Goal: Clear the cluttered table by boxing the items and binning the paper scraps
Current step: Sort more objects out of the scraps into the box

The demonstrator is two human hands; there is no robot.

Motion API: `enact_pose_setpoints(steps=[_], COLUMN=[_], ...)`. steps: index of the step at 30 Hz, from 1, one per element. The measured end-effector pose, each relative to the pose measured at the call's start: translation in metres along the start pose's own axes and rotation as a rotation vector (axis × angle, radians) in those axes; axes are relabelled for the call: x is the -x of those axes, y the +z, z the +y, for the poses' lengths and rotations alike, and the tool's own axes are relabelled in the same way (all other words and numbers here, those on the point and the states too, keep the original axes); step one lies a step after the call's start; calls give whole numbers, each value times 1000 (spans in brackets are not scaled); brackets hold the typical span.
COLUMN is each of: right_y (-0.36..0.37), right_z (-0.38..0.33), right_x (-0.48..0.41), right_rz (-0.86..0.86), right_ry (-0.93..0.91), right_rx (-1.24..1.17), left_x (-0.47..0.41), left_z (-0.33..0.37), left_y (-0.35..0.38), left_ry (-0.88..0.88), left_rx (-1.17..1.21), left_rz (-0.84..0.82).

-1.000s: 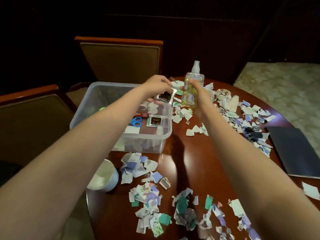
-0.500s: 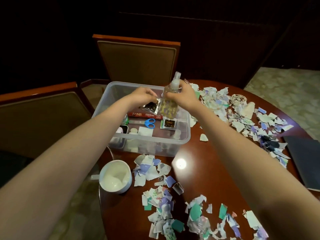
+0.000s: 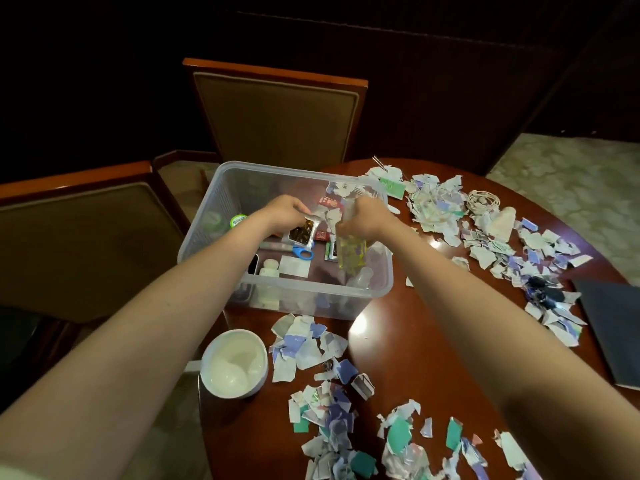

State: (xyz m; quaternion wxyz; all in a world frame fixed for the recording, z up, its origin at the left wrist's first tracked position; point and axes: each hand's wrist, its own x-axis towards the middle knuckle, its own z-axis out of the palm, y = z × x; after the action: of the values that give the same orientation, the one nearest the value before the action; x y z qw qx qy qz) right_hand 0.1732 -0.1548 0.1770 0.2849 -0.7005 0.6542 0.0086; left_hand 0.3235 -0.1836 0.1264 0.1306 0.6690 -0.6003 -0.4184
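While held over the clear box (image 3: pixel 277 170), frame centre, the spray bottle (image 3: pixel 351 252) is gripped at its neck by the right hand (image 3: pixel 367 216): rigid, judged slippery. A limp sachet (image 3: pixel 302 232) is pinched by the left hand (image 3: pixel 284 213).

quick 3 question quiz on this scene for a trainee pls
1. True or false: the right hand grips a spray bottle.
2. What does the left hand pinch? A) a spoon B) a small foil sachet C) a fork
3. Where do the blue-handled scissors lie?

Key: 1 true. 2 B. 3 inside the clear plastic box.
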Motion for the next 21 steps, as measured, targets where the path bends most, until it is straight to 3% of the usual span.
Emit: enact_pose_setpoints(steps=[8, 14, 21], right_y=[18, 16, 11], right_z=[3, 5, 3], right_x=[-5, -10, -10], right_rz=[-4, -36, -73], right_ry=[26, 31, 57], right_rx=[300, 365, 364], left_x=[-12, -22, -44], left_z=[-1, 20, 24], left_y=[23, 46, 64], left_ry=[-62, -23, -91], left_rx=[-56, -77, -153], left_rz=[2, -47, -11])
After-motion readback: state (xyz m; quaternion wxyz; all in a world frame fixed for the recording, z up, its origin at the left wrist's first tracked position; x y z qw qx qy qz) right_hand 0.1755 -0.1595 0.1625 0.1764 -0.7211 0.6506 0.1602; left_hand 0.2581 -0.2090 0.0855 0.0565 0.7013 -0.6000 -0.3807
